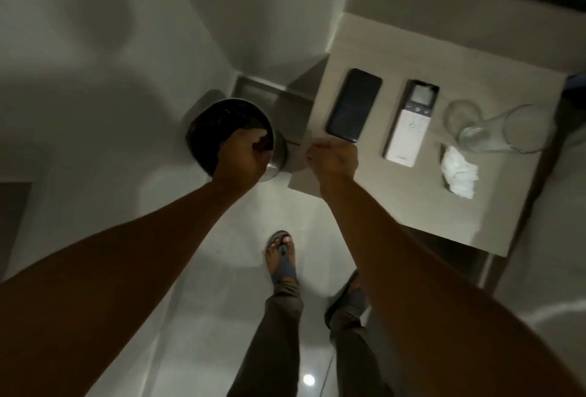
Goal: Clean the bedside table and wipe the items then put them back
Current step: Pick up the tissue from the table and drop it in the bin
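Note:
The pale wooden bedside table (396,206) stands at the right. On it lie a dark phone (354,105), a white remote (412,122) beside it, a clear glass (494,130) further right, and a crumpled white tissue (459,171) in front of the glass. My right hand (333,158) hovers at the table's front left corner with its fingers curled in, nothing visible in it. My left hand (244,155) is over the open bin (276,155), fingers bent downward; what it holds, if anything, is hidden.
The round metal bin with a black liner stands on the white floor in the corner, left of the table. White walls close in at the left and back. My sandalled feet (282,257) are just below the table's front edge.

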The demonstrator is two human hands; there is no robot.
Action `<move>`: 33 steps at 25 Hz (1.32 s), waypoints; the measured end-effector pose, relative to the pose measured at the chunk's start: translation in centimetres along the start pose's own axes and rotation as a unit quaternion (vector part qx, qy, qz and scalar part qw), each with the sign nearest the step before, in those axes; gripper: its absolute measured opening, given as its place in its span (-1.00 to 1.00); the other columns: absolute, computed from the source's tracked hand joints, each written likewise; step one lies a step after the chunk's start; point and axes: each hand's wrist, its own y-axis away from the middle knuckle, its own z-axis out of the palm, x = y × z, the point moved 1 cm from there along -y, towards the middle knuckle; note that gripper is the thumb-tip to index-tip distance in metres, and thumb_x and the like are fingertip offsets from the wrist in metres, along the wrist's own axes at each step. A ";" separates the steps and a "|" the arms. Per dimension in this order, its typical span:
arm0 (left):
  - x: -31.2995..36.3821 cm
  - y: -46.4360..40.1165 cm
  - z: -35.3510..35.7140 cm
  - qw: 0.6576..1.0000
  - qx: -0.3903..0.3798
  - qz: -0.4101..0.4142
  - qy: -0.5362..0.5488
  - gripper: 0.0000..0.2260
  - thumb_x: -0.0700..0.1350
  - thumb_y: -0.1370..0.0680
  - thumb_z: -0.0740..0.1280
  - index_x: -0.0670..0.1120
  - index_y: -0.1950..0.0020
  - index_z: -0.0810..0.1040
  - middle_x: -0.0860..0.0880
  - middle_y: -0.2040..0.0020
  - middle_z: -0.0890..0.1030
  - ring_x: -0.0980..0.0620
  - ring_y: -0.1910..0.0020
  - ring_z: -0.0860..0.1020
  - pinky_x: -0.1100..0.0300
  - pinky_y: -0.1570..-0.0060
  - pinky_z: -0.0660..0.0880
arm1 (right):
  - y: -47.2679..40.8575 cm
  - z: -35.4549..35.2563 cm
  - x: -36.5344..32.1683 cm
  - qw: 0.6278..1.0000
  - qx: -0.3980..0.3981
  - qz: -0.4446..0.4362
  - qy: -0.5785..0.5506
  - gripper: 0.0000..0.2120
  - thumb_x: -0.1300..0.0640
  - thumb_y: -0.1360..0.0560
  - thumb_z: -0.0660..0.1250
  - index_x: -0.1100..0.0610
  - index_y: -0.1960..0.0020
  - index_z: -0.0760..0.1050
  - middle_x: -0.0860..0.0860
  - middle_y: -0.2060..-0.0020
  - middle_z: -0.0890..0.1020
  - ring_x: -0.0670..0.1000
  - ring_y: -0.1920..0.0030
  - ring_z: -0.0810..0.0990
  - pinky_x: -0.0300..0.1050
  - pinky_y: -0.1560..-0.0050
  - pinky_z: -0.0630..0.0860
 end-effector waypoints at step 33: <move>-0.2 0.1 -2.5 0.960 -0.039 -0.202 0.191 -0.81 -0.28 -0.52 0.33 -0.23 -0.13 0.59 -0.11 0.21 0.64 -0.01 0.27 0.63 0.14 0.27 0.61 | 1.8 3.6 -1.0 0.966 -0.236 0.035 -0.100 -0.62 0.40 -0.45 0.46 0.31 -0.26 0.55 0.27 -0.13 0.65 0.25 -0.11 0.67 0.12 -0.16 0.64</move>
